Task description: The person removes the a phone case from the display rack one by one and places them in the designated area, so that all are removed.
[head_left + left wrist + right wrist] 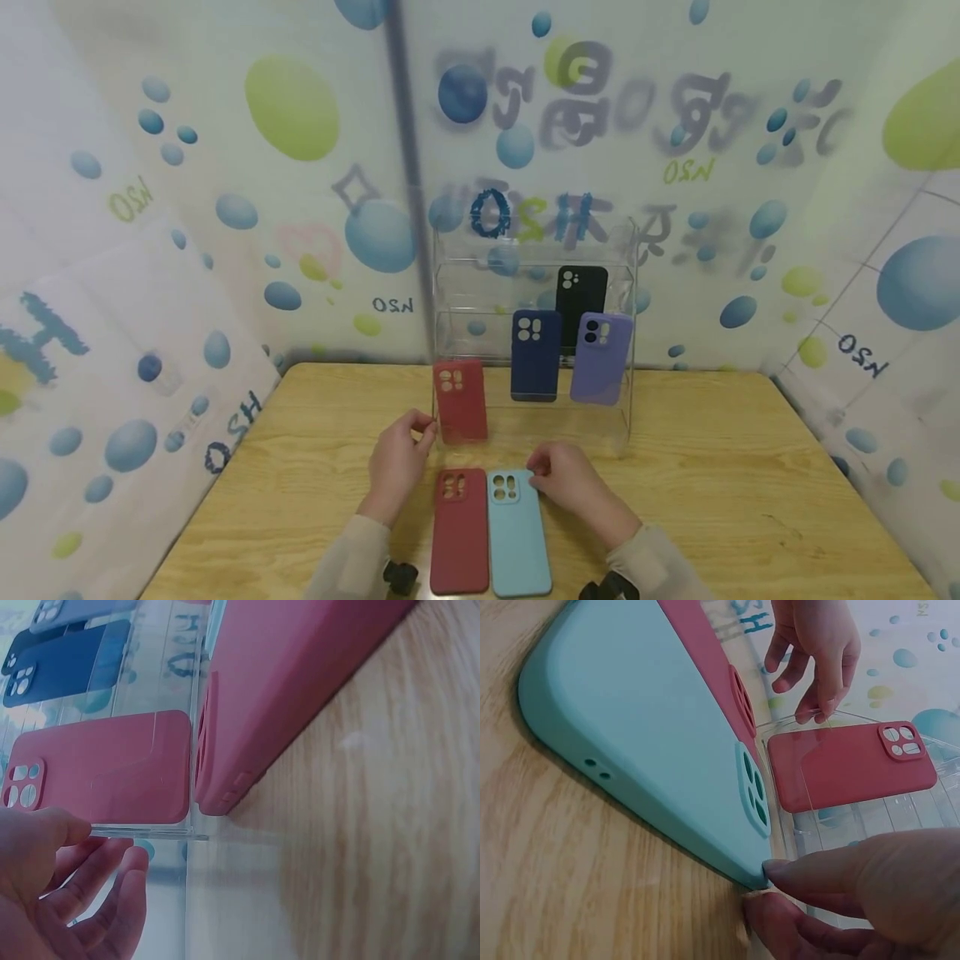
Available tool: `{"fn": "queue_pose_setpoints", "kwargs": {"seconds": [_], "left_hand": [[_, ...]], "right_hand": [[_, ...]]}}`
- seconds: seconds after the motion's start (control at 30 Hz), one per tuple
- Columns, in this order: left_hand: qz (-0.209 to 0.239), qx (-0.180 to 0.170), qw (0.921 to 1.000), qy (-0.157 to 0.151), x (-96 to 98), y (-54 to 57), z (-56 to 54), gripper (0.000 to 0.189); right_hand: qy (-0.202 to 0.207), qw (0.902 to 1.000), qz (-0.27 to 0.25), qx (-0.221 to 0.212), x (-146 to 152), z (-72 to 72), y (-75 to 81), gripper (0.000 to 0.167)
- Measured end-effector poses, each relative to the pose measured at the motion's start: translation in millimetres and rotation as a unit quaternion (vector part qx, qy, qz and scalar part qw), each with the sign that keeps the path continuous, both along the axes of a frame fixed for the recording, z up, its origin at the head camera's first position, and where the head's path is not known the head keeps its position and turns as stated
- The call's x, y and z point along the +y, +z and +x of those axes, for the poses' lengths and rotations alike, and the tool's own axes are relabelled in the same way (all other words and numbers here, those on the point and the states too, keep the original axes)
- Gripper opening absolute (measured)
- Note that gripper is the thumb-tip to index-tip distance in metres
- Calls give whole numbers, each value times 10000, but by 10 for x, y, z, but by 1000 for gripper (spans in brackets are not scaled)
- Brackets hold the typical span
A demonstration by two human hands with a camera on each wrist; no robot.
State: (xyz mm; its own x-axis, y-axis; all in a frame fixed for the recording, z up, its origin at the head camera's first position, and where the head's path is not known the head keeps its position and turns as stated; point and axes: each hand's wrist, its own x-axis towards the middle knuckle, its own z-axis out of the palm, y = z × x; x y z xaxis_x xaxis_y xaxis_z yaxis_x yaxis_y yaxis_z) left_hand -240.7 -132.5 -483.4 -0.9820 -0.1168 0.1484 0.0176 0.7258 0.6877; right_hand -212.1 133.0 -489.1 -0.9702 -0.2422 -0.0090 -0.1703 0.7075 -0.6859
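Note:
A clear tiered rack (532,425) stands on the table with a red phone case (462,408) leaning in its lowest tier, at the left end. My left hand (399,454) pinches the rack's left side edge beside that case, thumb in front and fingers behind, as the left wrist view shows. Flat before the rack lie a second red phone case (459,537) and a light blue phone case (519,537), side by side, camera cutouts toward the rack. With thumb and forefinger my right hand (573,483) pinches the light blue case's far right corner.
Higher on the rack stand a dark blue case (536,354), a purple case (602,358) and, behind them, a black case (581,300). The wooden table (712,483) meets a patterned curtain (300,192) at its back and sides.

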Motion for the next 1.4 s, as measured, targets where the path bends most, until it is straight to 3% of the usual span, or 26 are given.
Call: {"fn": "queue_pose_setpoints", "kwargs": {"seconds": [0.37,0.87,1.17,1.4], "left_hand": [[1,118,9999,1,1,24,14,11],[-108,65,9999,93,-14,14,-12,13],[-61,125,9998,122,-2,10,-15,12],[-70,114,9998,134,-7,7,-15,11]], "right_hand": [[-302,9992,106,251,-64,9,64,7],[-576,9937,-313,910,-293,-97,409,18],[-643,9798,-545,1813,-469,-206,530,26],[-632,9705,-647,2233,-580,-332,528,34]]}}
